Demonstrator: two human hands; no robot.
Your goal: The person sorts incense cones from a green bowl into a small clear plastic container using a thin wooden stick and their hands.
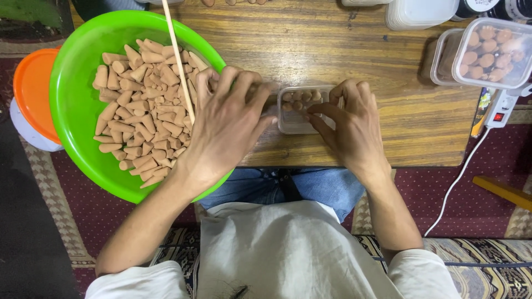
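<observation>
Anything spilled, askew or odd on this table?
Nothing spilled: the brown cones sit in the green bowl and the clear boxes. One oddity: a thin wooden stick lies slanted across the bowl, over the cones.

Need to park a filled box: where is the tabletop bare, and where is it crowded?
Bare wood lies on the table behind both hands, between the green bowl and the stacked containers, and right of the right hand. Crowded: around the small clear box and under the left hand.

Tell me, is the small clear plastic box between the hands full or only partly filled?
Partly filled. The small clear plastic box shows brown cones only along its far side; its near part looks bare.
</observation>
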